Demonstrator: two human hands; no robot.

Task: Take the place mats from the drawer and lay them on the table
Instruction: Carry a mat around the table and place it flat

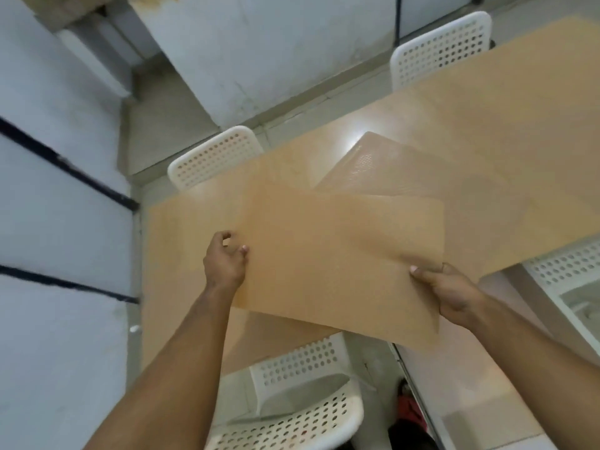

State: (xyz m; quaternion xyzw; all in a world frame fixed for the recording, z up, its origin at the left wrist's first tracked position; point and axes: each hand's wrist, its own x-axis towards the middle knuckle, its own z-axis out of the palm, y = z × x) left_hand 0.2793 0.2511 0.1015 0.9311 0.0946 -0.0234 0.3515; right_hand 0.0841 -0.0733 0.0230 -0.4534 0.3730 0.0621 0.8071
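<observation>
Spanning both grips, the place mat [337, 264] is held over the table [487, 141], long axis running hand to hand. Its right edge is pinched by the right hand [449, 295]; the left hand [225, 263] is curled at its left edge, nearer the table's end.

a person holds a tan place mat [337, 264] over a light wood counter [503, 131]. the right hand [454, 293] pinches the mat's near right edge, thumb on top. the left hand [225, 261] is at the mat's left edge with fingers curled; its grip is hard to tell. a second mat [399, 170] lies flat on the counter just behind it. white chairs with holes stand around: one near [302, 401], two on the far side [214, 157] [441, 50].
</observation>
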